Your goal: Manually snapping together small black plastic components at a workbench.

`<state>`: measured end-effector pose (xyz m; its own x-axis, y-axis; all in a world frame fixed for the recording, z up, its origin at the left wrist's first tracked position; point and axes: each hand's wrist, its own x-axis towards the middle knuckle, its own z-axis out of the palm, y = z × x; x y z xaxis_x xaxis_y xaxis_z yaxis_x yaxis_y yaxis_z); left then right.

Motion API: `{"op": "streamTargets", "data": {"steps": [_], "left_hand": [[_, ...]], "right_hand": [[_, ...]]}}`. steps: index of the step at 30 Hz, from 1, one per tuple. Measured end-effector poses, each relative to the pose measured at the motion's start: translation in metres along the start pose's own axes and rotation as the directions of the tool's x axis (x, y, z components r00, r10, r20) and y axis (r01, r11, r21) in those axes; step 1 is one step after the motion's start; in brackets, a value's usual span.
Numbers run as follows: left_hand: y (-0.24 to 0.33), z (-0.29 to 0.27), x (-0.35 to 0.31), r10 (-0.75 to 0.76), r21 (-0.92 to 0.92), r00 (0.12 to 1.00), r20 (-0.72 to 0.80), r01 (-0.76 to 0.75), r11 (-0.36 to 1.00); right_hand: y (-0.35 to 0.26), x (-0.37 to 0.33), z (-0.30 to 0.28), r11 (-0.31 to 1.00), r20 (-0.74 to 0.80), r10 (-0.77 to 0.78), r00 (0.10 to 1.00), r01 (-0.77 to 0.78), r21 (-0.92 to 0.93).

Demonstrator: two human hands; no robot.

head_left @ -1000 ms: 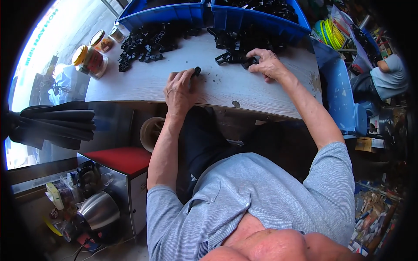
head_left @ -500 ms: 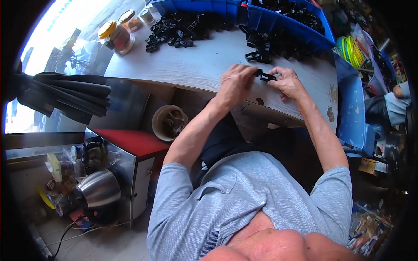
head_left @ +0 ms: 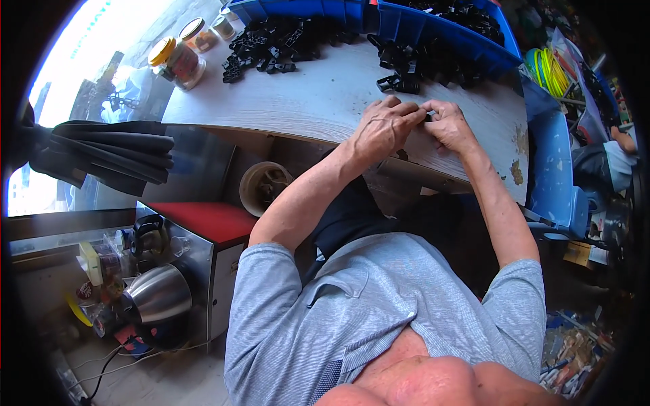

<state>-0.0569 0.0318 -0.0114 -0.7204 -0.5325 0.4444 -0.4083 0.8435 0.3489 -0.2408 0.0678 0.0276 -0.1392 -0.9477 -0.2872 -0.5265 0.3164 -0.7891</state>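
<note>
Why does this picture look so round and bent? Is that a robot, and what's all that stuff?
No robot here! Those are a person's own bare hands: the left hand and the right hand. A camera on the person's head looks down, and its very wide lens bends straight edges. The hands meet over the table, and their fingertips seem to hold a small black piece, mostly hidden, so I can't tell its shape. One heap of black parts lies on the left, another heap on the right, with blue bins behind. A jar with a yellow lid stands at the left.
</note>
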Motion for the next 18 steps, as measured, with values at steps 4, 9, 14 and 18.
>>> {"op": "streamTargets", "data": {"steps": [4,9,14,18], "left_hand": [[0.009,-0.005,-0.005,-0.062,0.096,0.996,0.071,0.055,0.994],[0.009,0.002,-0.01,-0.061,0.073,0.996,-0.066,0.066,0.995],[-0.037,-0.021,-0.023,-0.215,0.026,0.858,-0.466,0.256,0.966],[-0.108,-0.081,-0.039,-0.445,0.229,0.688,-0.574,0.656,0.719]], "right_hand": [[0.0,0.002,-0.002,1.0,0.026,-0.008,1.0,0.008,-0.01],[-0.002,-0.001,-0.001,0.999,0.027,-0.037,0.999,0.038,-0.031],[0.009,-0.012,-0.011,0.991,0.007,0.0,1.0,-0.001,0.135],[0.024,-0.027,-0.029,0.96,-0.073,0.069,0.995,-0.046,0.277]]}}
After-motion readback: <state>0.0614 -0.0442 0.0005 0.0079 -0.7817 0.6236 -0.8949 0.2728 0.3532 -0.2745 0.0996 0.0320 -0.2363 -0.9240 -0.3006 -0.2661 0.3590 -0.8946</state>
